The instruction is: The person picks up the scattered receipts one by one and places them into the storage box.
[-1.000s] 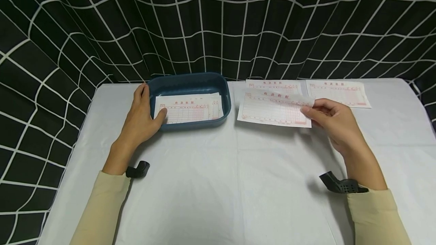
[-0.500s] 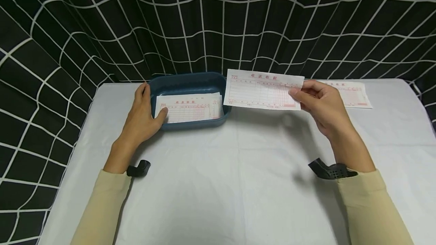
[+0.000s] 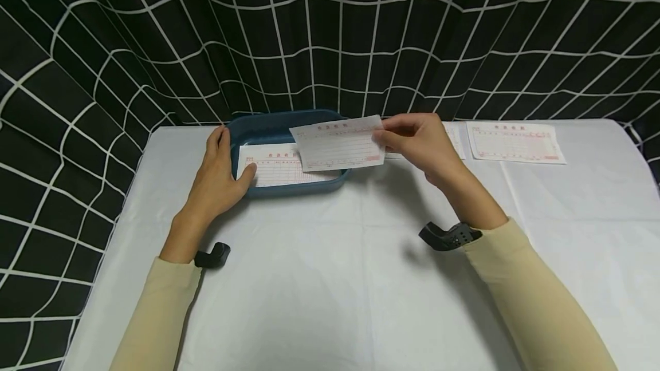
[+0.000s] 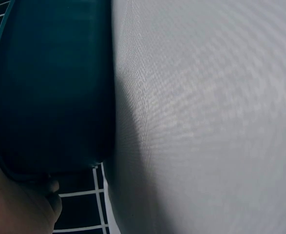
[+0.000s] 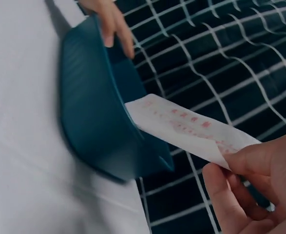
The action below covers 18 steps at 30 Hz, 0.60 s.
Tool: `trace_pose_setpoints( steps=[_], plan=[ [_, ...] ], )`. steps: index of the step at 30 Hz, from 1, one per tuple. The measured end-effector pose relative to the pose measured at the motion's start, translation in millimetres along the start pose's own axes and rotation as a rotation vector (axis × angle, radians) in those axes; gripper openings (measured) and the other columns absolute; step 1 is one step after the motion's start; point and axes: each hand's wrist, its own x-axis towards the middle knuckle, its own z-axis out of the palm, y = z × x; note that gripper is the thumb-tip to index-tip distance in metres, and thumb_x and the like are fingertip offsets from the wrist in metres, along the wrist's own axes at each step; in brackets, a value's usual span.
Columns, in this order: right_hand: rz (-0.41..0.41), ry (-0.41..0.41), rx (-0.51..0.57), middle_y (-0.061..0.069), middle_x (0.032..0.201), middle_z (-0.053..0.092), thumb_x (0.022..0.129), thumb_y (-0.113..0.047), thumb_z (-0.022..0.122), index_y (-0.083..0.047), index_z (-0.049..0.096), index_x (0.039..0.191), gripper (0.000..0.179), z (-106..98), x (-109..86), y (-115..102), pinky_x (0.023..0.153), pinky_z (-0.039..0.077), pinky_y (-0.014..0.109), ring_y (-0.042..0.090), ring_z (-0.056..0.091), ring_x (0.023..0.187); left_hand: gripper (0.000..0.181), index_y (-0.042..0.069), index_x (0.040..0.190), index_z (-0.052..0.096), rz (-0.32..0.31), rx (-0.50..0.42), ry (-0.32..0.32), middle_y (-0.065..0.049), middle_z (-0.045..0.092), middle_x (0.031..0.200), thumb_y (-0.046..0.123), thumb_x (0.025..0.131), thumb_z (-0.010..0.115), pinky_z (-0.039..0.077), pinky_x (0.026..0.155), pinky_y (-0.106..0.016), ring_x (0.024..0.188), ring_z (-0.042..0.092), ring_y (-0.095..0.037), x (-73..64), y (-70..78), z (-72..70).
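Note:
A dark blue plastic basin (image 3: 296,186) stands at the back left of the table, holding white receipt slips (image 3: 273,175) printed in red. My left hand (image 3: 212,182) grips its left end, the thumb inside over the slips. In the left wrist view the basin's side wall (image 4: 50,87) fills the left part. Between thumb and fingers my right hand (image 3: 425,145) pinches the right end of a receipt slip (image 3: 340,146). That slip hangs over the basin's right half, slightly tilted. From the right wrist view, its far end (image 5: 147,109) overlaps the basin's opening.
Another receipt slip pile (image 3: 517,143) lies at the back right. Beside it, more receipt paper (image 3: 456,137) shows partly behind my right hand. A white cloth (image 3: 330,279) covers the table, and a black curtain with white grid lines (image 3: 356,33) hangs behind it.
My right hand has lifted the receipt slip from above the right-hand papers and carried it left, over the basin. The left hand stays on the basin's left end.

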Motion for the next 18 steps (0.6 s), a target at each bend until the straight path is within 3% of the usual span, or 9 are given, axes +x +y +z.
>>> trace_pose_setpoints(
  steps=[5,9,13,18],
  plan=[
    [-0.043,0.007,-0.150,-0.002,0.085,0.072,0.093,-0.005,0.077,0.005,0.076,0.106,0.017,23.0,9.8,-4.0,0.067,0.057,0.017,0.003,0.064,0.071,0.091,-0.008,0.166,0.014,-0.009,0.002,-0.009,-0.022,0.011,0.177,0.033,0.100,0.062,0.027,0.130,-0.058,0.163,0.025,-0.042,0.0,0.9,-1.0],
    [-0.098,0.009,-0.261,0.008,0.088,0.074,0.090,-0.005,0.076,0.000,0.077,0.103,0.013,39.1,14.9,-7.1,0.064,0.050,0.017,0.009,0.063,0.073,0.091,-0.007,0.166,0.014,-0.011,0.005,-0.008,-0.021,0.011,0.177,0.033,0.100,0.062,0.027,0.130,-0.058,0.163,0.025,-0.042,0.5,1.4,-1.0],
    [-0.162,-0.007,-0.368,0.015,0.092,0.076,0.090,-0.006,0.076,0.000,0.077,0.107,0.017,50.3,18.8,-9.9,0.067,0.048,0.019,0.017,0.066,0.078,0.091,-0.008,0.166,0.014,-0.005,0.003,-0.011,-0.022,0.011,0.177,0.033,0.100,0.063,0.028,0.130,-0.058,0.163,0.025,-0.042,0.6,1.6,-0.2],
    [-0.210,-0.036,-0.408,0.017,0.091,0.078,0.090,-0.006,0.076,0.003,0.076,0.115,0.027,60.7,22.4,-13.8,0.071,0.048,0.026,0.023,0.068,0.079,0.091,-0.007,0.166,0.015,-0.010,0.003,-0.010,-0.021,0.011,0.177,0.034,0.100,0.062,0.028,0.130,-0.058,0.163,0.025,-0.041,-0.4,0.4,-0.1]
  ],
)
